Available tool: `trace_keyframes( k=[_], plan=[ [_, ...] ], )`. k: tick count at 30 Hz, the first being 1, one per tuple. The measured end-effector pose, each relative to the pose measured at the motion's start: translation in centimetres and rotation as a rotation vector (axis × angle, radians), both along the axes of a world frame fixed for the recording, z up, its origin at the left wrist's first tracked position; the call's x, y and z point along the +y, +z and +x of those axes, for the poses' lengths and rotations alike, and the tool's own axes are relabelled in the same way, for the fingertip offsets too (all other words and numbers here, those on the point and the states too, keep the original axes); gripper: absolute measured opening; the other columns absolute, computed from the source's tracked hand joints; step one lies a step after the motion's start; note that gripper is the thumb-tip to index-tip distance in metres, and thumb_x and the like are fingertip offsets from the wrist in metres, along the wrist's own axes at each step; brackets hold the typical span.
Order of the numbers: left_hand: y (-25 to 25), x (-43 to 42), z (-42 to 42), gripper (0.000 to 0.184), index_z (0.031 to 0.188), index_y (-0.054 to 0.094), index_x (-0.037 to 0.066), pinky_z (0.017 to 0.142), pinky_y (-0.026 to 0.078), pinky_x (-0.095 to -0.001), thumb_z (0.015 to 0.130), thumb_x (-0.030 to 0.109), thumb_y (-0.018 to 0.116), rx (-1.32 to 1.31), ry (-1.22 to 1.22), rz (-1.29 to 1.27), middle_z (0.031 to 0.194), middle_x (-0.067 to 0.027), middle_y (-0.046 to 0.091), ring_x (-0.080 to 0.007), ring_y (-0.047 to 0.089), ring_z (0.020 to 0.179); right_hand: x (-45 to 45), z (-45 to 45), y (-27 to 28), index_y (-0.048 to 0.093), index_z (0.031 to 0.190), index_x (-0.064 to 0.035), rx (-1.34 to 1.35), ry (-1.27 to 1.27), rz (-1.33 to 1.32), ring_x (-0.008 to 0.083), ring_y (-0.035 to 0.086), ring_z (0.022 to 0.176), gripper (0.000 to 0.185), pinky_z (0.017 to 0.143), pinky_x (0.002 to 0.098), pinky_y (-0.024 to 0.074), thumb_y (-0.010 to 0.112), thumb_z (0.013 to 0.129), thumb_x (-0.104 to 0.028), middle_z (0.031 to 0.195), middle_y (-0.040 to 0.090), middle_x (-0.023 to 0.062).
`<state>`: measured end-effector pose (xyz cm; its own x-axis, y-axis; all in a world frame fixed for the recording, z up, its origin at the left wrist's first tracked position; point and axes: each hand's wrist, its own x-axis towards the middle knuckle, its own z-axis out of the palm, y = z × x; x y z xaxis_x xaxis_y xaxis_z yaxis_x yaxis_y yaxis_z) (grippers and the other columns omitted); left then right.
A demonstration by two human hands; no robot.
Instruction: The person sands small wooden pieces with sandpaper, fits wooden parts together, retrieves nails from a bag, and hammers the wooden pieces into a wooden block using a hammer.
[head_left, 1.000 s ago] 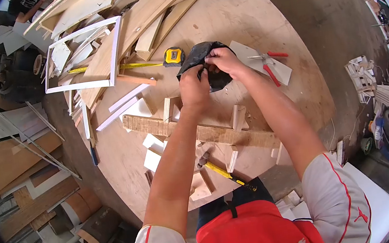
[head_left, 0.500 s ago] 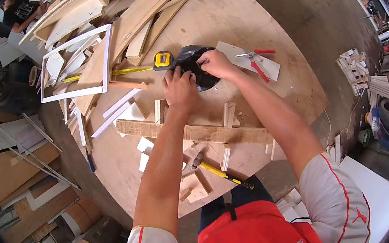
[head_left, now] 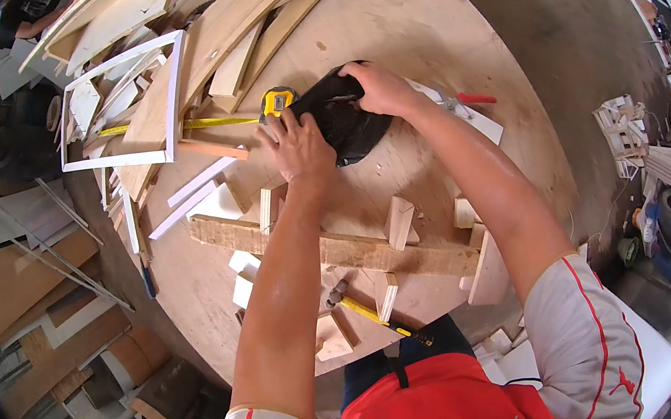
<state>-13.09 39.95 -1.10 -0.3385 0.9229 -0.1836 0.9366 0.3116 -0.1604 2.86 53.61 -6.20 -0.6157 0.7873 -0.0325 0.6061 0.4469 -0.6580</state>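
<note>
A black plastic bag (head_left: 348, 123) lies open on the wooden table, its dark inside facing up; small contents in it are too small to name. My right hand (head_left: 379, 89) pinches the bag's upper right rim between thumb and fingers. Against the bag's left edge rests my left hand (head_left: 299, 148), its fingers spread. Just beyond my left fingertips is a yellow and black tape measure (head_left: 279, 101), with its yellow blade drawn out to the left. Red-handled pliers (head_left: 475, 98) lie on a white board (head_left: 487, 127), partly hidden by my right forearm.
A long rough wooden bar (head_left: 341, 249) crosses the table nearer my body, with small blocks around it. A hammer (head_left: 366, 311) lies at the near edge. At the upper left are a white frame (head_left: 167, 104) and piled planks (head_left: 244, 26). Part of another person (head_left: 34, 13) shows beyond.
The bag's mouth has been spread wider. My left hand has moved off the rim to its left side with fingers apart, and my right hand has shifted up along the rim.
</note>
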Motion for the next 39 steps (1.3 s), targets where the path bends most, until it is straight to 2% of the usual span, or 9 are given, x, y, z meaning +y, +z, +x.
trace_keyframes(
  k=[3,8,14,17,23,29,33,36,39],
  plan=[
    [-1.4,-0.3,-0.4,0.054,0.142,0.065,0.021,0.125,0.020,-0.0636,0.088,0.017,0.066,-0.114,-0.224,0.200,0.156,-0.0161,0.044,-0.0411,0.034,0.151,0.6,0.5,0.0,0.072,0.125,-0.0117,-0.030,0.146,0.017,0.0397,0.066,0.117,0.047,0.098,0.0486,0.0556,0.067,0.079,0.001,0.123,0.069,0.0149],
    [-1.1,-0.2,-0.4,0.058,0.140,0.069,0.021,0.128,0.017,-0.0624,0.083,0.032,0.068,-0.097,0.026,-0.054,0.168,-0.0182,0.035,-0.0440,0.029,0.156,0.0,0.9,-0.3,0.081,0.110,-0.0139,-0.162,0.293,0.048,0.0359,0.067,0.115,0.038,0.097,0.0472,0.0564,0.063,0.078,0.000,0.117,0.069,0.0128],
    [-0.6,-1.1,0.3,0.060,0.137,0.072,0.019,0.126,0.020,-0.0629,0.079,0.036,0.072,-0.157,0.115,-0.092,0.166,-0.0177,0.039,-0.0444,0.032,0.153,0.1,0.9,0.4,0.083,0.104,-0.0158,-0.263,0.403,-0.006,0.0351,0.066,0.117,0.039,0.098,0.0469,0.0556,0.061,0.078,0.003,0.118,0.069,0.0139],
    [0.4,-1.3,0.4,0.058,0.130,0.073,0.011,0.125,0.020,-0.0605,0.077,0.034,0.074,-0.261,0.162,-0.102,0.161,-0.0176,0.042,-0.0428,0.034,0.149,0.4,1.0,1.0,0.084,0.099,-0.0162,-0.246,0.478,-0.045,0.0345,0.067,0.114,0.037,0.097,0.0466,0.0555,0.060,0.079,0.003,0.115,0.069,0.0135],
    [-1.3,-3.2,1.3,0.083,0.153,0.056,0.016,0.124,0.024,-0.0625,0.077,0.038,0.078,-0.245,0.163,-0.051,0.161,-0.0170,0.043,-0.0441,0.036,0.148,-2.1,0.3,2.4,0.082,0.095,-0.0136,-0.218,0.303,-0.043,0.0337,0.070,0.109,0.022,0.091,0.0464,0.0576,0.068,0.081,-0.005,0.109,0.072,0.0112],
    [-2.1,-3.5,1.6,0.090,0.159,0.047,0.014,0.124,0.024,-0.0633,0.079,0.040,0.079,-0.309,0.214,-0.062,0.161,-0.0178,0.042,-0.0441,0.035,0.150,-5.3,-0.6,0.3,0.080,0.104,-0.0146,-0.164,0.332,0.182,0.0330,0.070,0.105,0.024,0.089,0.0462,0.0586,0.081,0.082,-0.023,0.106,0.072,0.0087],
    [-1.9,-3.5,1.5,0.091,0.160,0.044,0.012,0.125,0.020,-0.0617,0.081,0.038,0.078,-0.348,0.224,-0.087,0.160,-0.0184,0.041,-0.0449,0.031,0.152,-5.9,-1.2,1.7,0.079,0.103,-0.0128,-0.341,0.298,0.055,0.0305,0.068,0.113,0.023,0.090,0.0464,0.0585,0.081,0.082,-0.022,0.107,0.071,0.0073],
    [-2.0,-3.5,1.6,0.089,0.160,0.045,0.011,0.125,0.021,-0.0611,0.080,0.036,0.077,-0.356,0.215,-0.074,0.160,-0.0191,0.041,-0.0452,0.033,0.151,-6.8,-1.2,0.7,0.079,0.097,-0.0135,-0.170,0.248,0.241,0.0297,0.067,0.115,0.018,0.089,0.0470,0.0574,0.080,0.081,-0.021,0.105,0.072,0.0058],
    [-2.6,-3.7,1.4,0.089,0.159,0.046,0.011,0.125,0.023,-0.0613,0.079,0.037,0.078,-0.345,0.201,-0.054,0.160,-0.0196,0.042,-0.0455,0.034,0.151,-7.2,-1.6,0.1,0.078,0.092,-0.0136,-0.200,0.324,0.392,0.0297,0.067,0.113,0.013,0.090,0.0467,0.0562,0.078,0.080,-0.018,0.102,0.072,0.0036]
  ],
)
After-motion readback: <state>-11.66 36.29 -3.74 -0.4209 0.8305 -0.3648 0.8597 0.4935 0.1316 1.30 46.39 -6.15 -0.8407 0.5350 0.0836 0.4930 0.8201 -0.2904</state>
